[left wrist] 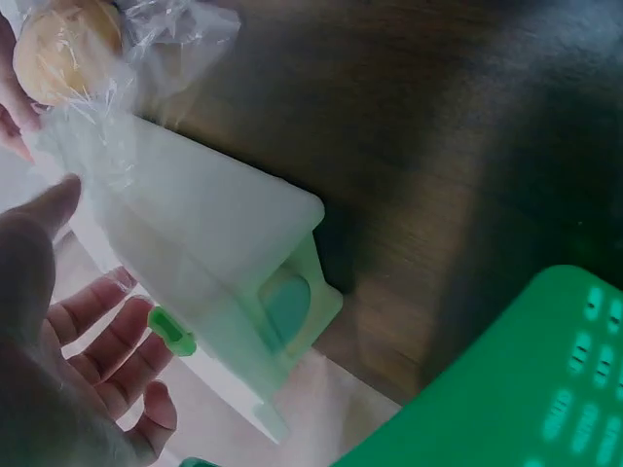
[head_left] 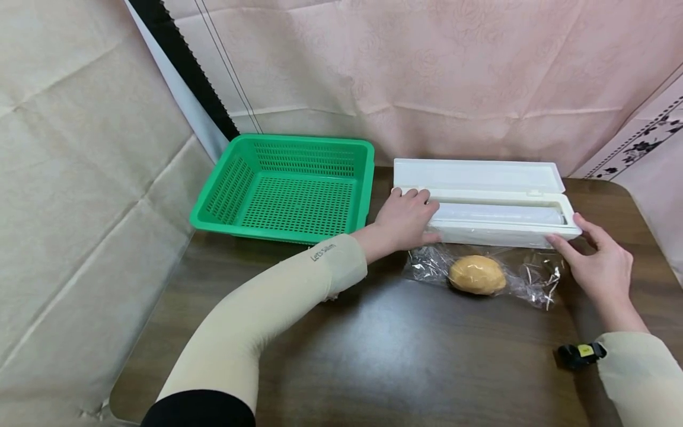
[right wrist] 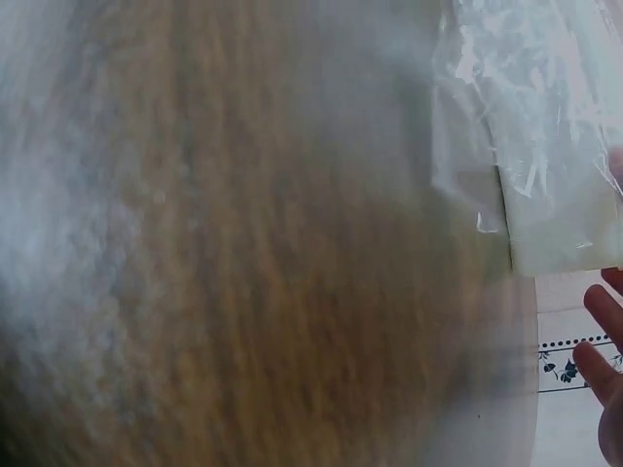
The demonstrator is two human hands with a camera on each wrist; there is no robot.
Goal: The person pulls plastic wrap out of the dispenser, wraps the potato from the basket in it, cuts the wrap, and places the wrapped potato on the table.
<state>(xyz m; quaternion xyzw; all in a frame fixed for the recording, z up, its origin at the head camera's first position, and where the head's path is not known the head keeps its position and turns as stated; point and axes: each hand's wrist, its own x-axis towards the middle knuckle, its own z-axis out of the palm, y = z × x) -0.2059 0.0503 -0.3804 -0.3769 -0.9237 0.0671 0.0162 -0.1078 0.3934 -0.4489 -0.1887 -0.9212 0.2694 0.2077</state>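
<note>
A white cling film dispenser [head_left: 496,234] stands on the table with its lid [head_left: 477,175] raised and a film roll [head_left: 496,213] inside. My left hand [head_left: 405,216] is at its left end, thumb apart from the loosely bent fingers. In the left wrist view a green slider [left wrist: 172,332] sits close to those fingertips. With thumb and forefinger, my right hand [head_left: 603,261] holds the dispenser's right front corner; only some of its fingers [right wrist: 599,370] show in the right wrist view. In front lies a tan, rounded item [head_left: 477,274], perhaps a bread roll, amid clear film [head_left: 533,276].
A green perforated basket [head_left: 288,236] stands left of the dispenser, behind my left forearm. Pink patterned cloth [head_left: 453,77] hangs behind the table [head_left: 384,350]. A small black device with a yellow label [head_left: 585,350] is at my right wrist.
</note>
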